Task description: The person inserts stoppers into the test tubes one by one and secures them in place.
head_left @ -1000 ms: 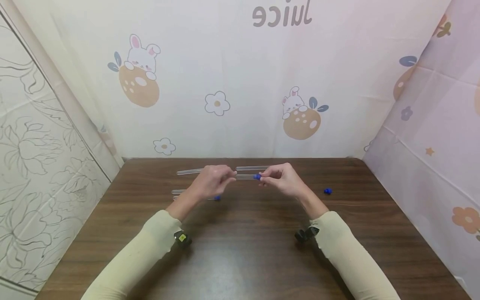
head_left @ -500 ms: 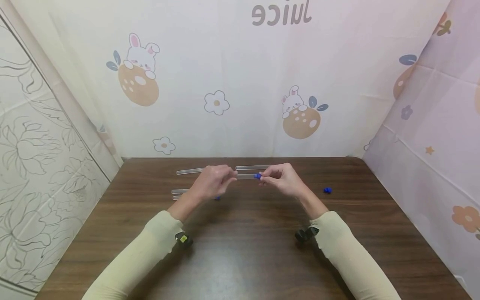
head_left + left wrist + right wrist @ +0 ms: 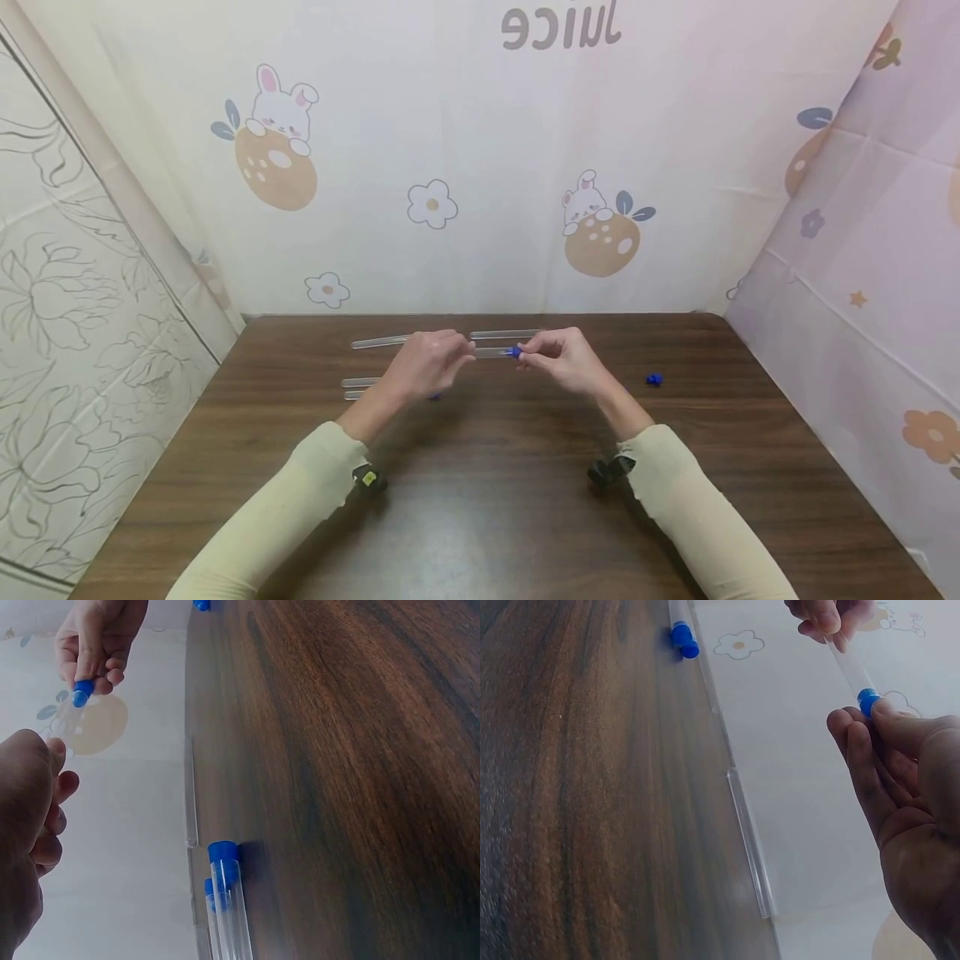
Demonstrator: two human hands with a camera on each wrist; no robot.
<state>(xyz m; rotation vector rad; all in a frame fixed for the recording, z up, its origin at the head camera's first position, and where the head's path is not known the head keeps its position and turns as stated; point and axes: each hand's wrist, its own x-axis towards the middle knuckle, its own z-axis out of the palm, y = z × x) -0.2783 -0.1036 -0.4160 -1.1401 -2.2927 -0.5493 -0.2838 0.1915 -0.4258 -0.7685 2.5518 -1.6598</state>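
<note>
Between my two hands a clear test tube (image 3: 491, 353) is held level above the table. My left hand (image 3: 429, 362) grips the tube near its left end. With thumb and fingertips my right hand (image 3: 566, 358) pinches the blue cap (image 3: 868, 701) at the tube's right end. In the right wrist view the cap sits at the tube's mouth; whether it is fully seated I cannot tell. Two capped test tubes (image 3: 229, 900) lie on the table below my left hand, partly hidden by it in the head view.
Another clear tube (image 3: 506, 335) lies behind the hands, and one more tube (image 3: 378, 342) lies at the back left. A loose blue cap (image 3: 655, 379) rests on the right of the brown wooden table (image 3: 480, 500). A printed curtain (image 3: 480, 125) hangs behind the table's back edge.
Both hands keep nearly the same place and hold. The blue cap appears slightly closer against the tube's end. The head view has shifted slightly.
</note>
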